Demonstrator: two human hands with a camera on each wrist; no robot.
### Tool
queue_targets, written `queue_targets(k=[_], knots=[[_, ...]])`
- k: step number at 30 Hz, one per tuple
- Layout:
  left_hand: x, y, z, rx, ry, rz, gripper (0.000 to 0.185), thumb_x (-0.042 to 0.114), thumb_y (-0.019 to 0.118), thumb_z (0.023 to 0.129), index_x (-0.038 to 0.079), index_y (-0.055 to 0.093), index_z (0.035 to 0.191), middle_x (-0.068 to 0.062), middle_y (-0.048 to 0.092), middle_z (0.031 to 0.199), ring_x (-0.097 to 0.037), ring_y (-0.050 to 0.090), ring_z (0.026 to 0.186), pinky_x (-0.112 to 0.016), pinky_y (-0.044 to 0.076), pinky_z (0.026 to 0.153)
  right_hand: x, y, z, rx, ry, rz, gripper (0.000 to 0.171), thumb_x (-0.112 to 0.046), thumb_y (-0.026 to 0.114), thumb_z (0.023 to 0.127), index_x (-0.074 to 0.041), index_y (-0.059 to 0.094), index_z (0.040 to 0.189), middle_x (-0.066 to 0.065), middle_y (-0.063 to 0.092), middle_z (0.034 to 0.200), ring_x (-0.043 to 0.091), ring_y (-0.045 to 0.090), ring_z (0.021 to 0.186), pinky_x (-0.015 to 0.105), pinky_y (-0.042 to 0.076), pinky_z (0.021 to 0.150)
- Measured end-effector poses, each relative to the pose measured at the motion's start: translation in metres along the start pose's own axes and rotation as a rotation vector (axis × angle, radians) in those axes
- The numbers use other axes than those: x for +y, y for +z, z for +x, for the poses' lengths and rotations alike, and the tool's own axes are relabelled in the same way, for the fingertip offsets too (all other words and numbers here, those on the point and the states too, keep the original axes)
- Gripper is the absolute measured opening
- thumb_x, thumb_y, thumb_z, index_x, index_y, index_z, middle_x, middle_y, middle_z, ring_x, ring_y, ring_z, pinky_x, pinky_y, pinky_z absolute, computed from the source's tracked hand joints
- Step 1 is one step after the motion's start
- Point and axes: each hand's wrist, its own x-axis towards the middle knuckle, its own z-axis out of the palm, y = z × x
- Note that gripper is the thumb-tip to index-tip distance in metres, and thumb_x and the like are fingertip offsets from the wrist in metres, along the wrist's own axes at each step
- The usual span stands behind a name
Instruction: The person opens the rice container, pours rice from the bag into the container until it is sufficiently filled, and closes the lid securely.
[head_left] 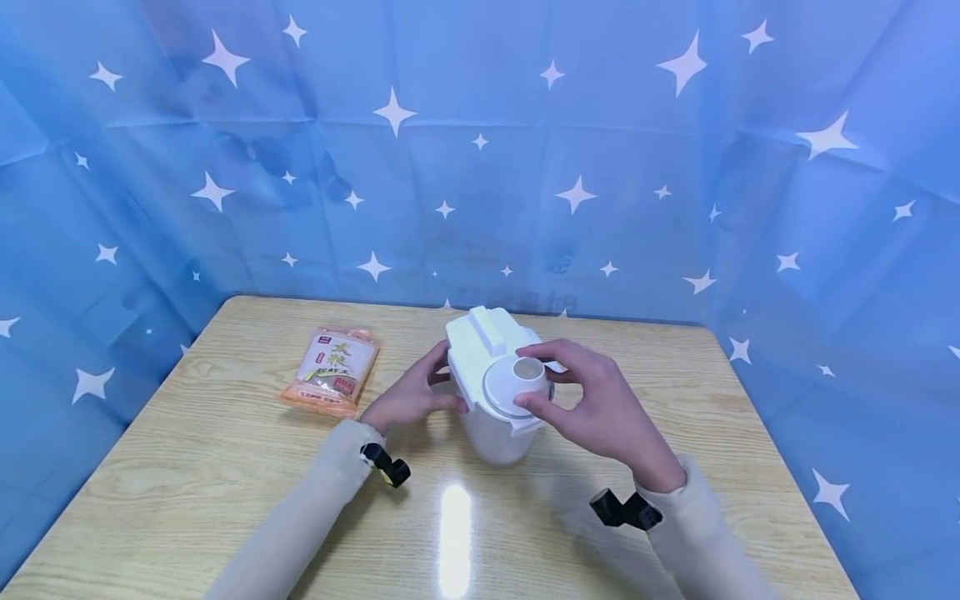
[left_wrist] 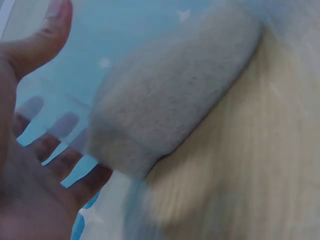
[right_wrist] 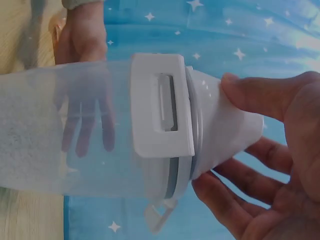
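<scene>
brightness: even and fairly bright in the head view, with a cool blue cast.
glare: a white streak of overhead light on the table (head_left: 454, 533) near its front edge.
shadows: soft, faint ones under the container (head_left: 495, 392) and both sleeves.
distortion: wide-angle bending at the head view's edges.
left wrist view: heavily blurred, the sleeve (left_wrist: 170, 100) and pale surface smeared.
right wrist view: sharp on the lid (right_wrist: 162, 105), slightly hazy through the translucent wall.
</scene>
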Motion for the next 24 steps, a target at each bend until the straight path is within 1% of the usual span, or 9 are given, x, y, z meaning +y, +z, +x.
queue_targets(k=[5, 9, 14, 16, 18, 20, 24], knots=[[0.003, -0.005, 0.004, -0.051, 0.005, -0.034, 0.1, 0.006, 0.085, 0.076, 0.036, 0.034, 0.157, 0.002, 0.044, 0.158, -0.032, 0.044, 0.145, -0.055, 0.038, 0.121, -0.004, 0.005, -0.001, 0.029, -0.006, -0.022, 0.046, -0.022, 0.086, 0.084, -0.016, 0.068, 0.126, -0.01, 0.071, 0.12, 0.01, 0.068, 0.108, 0.028, 0.063, 0.088], [0.004, -0.006, 0.004, -0.058, 0.009, -0.041, 0.098, 0.002, 0.084, 0.076, 0.035, 0.036, 0.156, 0.002, 0.045, 0.157, -0.032, 0.045, 0.145, -0.053, 0.038, 0.121, -0.005, 0.005, -0.001, 0.024, -0.003, -0.026, 0.046, -0.024, 0.086, 0.085, -0.017, 0.068, 0.127, -0.01, 0.07, 0.121, 0.01, 0.068, 0.109, 0.028, 0.063, 0.089], [0.005, -0.008, 0.0, -0.052, 0.024, -0.058, 0.096, 0.002, 0.084, 0.078, 0.032, 0.037, 0.156, -0.002, 0.046, 0.157, -0.034, 0.043, 0.147, -0.055, 0.037, 0.122, -0.003, 0.005, 0.0, -0.003, -0.013, -0.006, 0.046, -0.025, 0.084, 0.087, -0.019, 0.067, 0.13, -0.01, 0.069, 0.124, 0.01, 0.068, 0.111, 0.03, 0.062, 0.093], [0.005, -0.008, -0.002, -0.041, 0.04, -0.063, 0.096, 0.002, 0.084, 0.079, 0.031, 0.036, 0.156, -0.004, 0.045, 0.158, -0.034, 0.041, 0.148, -0.055, 0.035, 0.123, -0.002, 0.003, 0.001, -0.022, -0.014, -0.003, 0.047, -0.026, 0.083, 0.088, -0.02, 0.066, 0.131, -0.009, 0.069, 0.126, 0.01, 0.067, 0.113, 0.031, 0.061, 0.094], [0.005, -0.007, -0.006, -0.014, 0.047, -0.06, 0.097, 0.003, 0.085, 0.079, 0.032, 0.035, 0.157, -0.003, 0.044, 0.159, -0.032, 0.04, 0.149, -0.054, 0.035, 0.123, -0.001, 0.001, 0.001, -0.043, -0.019, 0.0, 0.048, -0.026, 0.082, 0.089, -0.019, 0.065, 0.133, -0.007, 0.068, 0.128, 0.011, 0.066, 0.115, 0.032, 0.061, 0.095], [0.004, -0.004, -0.01, 0.021, 0.059, -0.059, 0.098, 0.004, 0.086, 0.079, 0.032, 0.034, 0.157, -0.003, 0.043, 0.159, -0.031, 0.038, 0.15, -0.054, 0.035, 0.123, 0.0, -0.003, 0.001, -0.061, -0.026, 0.008, 0.049, -0.025, 0.082, 0.089, -0.018, 0.064, 0.134, -0.004, 0.068, 0.13, 0.013, 0.066, 0.118, 0.033, 0.061, 0.096], [0.005, 0.005, -0.022, 0.097, 0.074, -0.038, 0.101, 0.01, 0.088, 0.08, 0.034, 0.029, 0.159, -0.001, 0.039, 0.161, -0.03, 0.036, 0.151, -0.053, 0.036, 0.123, 0.004, -0.01, 0.003, -0.098, -0.058, 0.05, 0.051, -0.02, 0.082, 0.089, -0.014, 0.062, 0.136, 0.002, 0.067, 0.134, 0.016, 0.065, 0.122, 0.035, 0.059, 0.099]])
